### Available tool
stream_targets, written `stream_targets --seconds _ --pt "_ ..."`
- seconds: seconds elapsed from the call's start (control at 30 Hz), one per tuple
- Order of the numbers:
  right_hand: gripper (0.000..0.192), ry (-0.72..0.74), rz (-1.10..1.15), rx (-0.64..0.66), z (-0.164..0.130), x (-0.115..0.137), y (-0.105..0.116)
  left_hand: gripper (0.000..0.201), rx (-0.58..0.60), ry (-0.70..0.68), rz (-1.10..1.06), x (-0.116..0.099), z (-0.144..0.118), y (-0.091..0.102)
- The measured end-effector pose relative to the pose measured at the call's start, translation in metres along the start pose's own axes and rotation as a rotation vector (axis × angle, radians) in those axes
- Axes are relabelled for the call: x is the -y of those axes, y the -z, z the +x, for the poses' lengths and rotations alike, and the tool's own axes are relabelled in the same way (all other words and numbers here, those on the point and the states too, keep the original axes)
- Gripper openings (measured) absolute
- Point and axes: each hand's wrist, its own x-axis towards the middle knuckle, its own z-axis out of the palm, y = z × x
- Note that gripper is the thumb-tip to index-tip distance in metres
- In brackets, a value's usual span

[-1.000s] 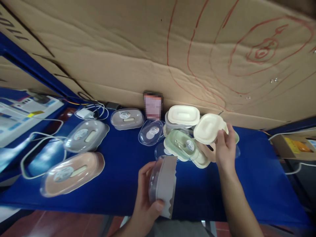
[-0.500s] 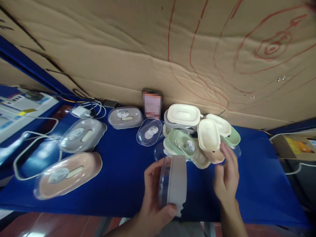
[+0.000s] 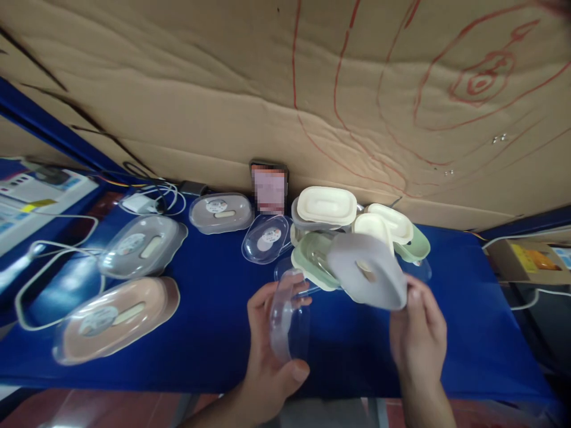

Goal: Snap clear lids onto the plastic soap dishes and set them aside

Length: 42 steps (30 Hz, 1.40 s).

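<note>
Head view: left hand (image 3: 272, 362) clasps clear cover (image 3: 281, 330), right hand (image 3: 419, 333) pinches gray shell (image 3: 386, 276).

The held shell (image 3: 381, 276) is pale grey; the held cover (image 3: 281, 333) is colourless. The trays (image 3: 328, 205) are cream, a nearby box (image 3: 414, 245) soft green. On the blue desk (image 3: 214, 333), the peach box (image 3: 149, 295) carries a cream strip (image 3: 129, 313) and pale label (image 3: 98, 321). The cardboard (image 3: 178, 89) is brown, patterned with red rings (image 3: 482, 84) and lines (image 3: 293, 65).
</note>
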Motion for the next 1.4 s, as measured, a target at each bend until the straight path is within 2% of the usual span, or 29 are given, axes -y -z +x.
stream_targets --seconds 0.13,0.23,0.37,0.5,0.57,0.67,0.77,0.83,0.9,0.97,1.07,1.1,1.2,1.33,1.4 --pt "0.035 -0.087 0.194 -0.039 0.058 -0.001 -0.026 0.082 -0.023 -0.041 0.038 0.000 -0.006 0.005" --pt "0.043 -0.073 0.182 -0.012 0.079 -0.010 -0.033 0.080 -0.014 -0.047 0.039 0.001 -0.012 0.006" --pt "0.059 0.128 -0.109 0.032 0.089 -0.025 -0.024 0.084 0.023 -0.026 0.063 0.004 -0.015 0.011" --pt "0.044 0.334 -0.464 0.042 0.090 -0.031 -0.011 0.086 0.080 -0.041 0.117 0.007 -0.013 0.014" --pt "0.040 0.362 -0.509 0.105 0.088 -0.032 -0.006 0.087 0.106 -0.062 0.195 0.007 -0.009 0.014" --pt "0.048 0.340 -0.508 0.142 0.082 -0.036 0.000 0.094 0.167 -0.168 0.408 -0.001 0.001 0.016" --pt "0.052 0.359 -0.507 0.132 0.077 -0.044 0.006 0.096 0.288 -0.422 0.760 -0.020 0.027 0.016" --pt "0.049 0.383 -0.497 0.152 0.074 -0.049 0.008 0.087 0.394 -0.600 1.020 -0.034 0.058 0.011" --pt "0.045 0.395 -0.501 0.172 0.072 -0.051 0.007 0.076 0.489 -0.626 1.147 -0.045 0.097 0.000" --pt "0.043 0.412 -0.512 0.179 0.069 -0.050 0.006 0.079 0.570 -0.581 1.189 -0.048 0.138 -0.017" --pt "0.044 0.438 -0.514 0.185 0.065 -0.044 0.003 0.071 0.640 -0.564 1.216 -0.043 0.188 -0.045" --pt "0.044 0.438 -0.516 0.188 0.065 -0.043 0.003 0.074 0.659 -0.589 1.212 -0.039 0.200 -0.053" --pt "0.044 0.436 -0.513 0.193 0.063 -0.039 0.005 0.087 0.673 -0.652 1.213 -0.029 0.218 -0.068" --pt "0.043 0.437 -0.502 0.196 0.062 -0.037 0.008 0.067 0.624 -0.640 1.257 -0.018 0.218 -0.067" --pt "0.044 0.440 -0.508 0.196 0.061 -0.035 0.009 0.069 0.604 -0.614 1.263 -0.016 0.213 -0.063"
